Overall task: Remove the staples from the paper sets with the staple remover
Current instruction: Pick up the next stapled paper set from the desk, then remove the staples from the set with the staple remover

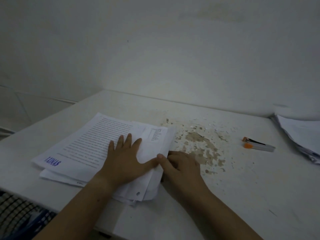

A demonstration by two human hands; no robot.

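your left hand (124,156) is pressing flat and open on the paper sets (86,144) at centre left; your right hand (180,163) is pinching their right edge. the staple remover (258,144) is lying well apart at the right of the desk (242,196), so pulling now may be risking torn corners.

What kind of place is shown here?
Probably a simple office or study room: a worn white table against a bare wall, printed papers in stacks, and a staple remover.

Matt white printed paper stack (97,146); table (225,187) painted matt white, coating flaked rough; staple remover (258,144) metal with orange plastic.
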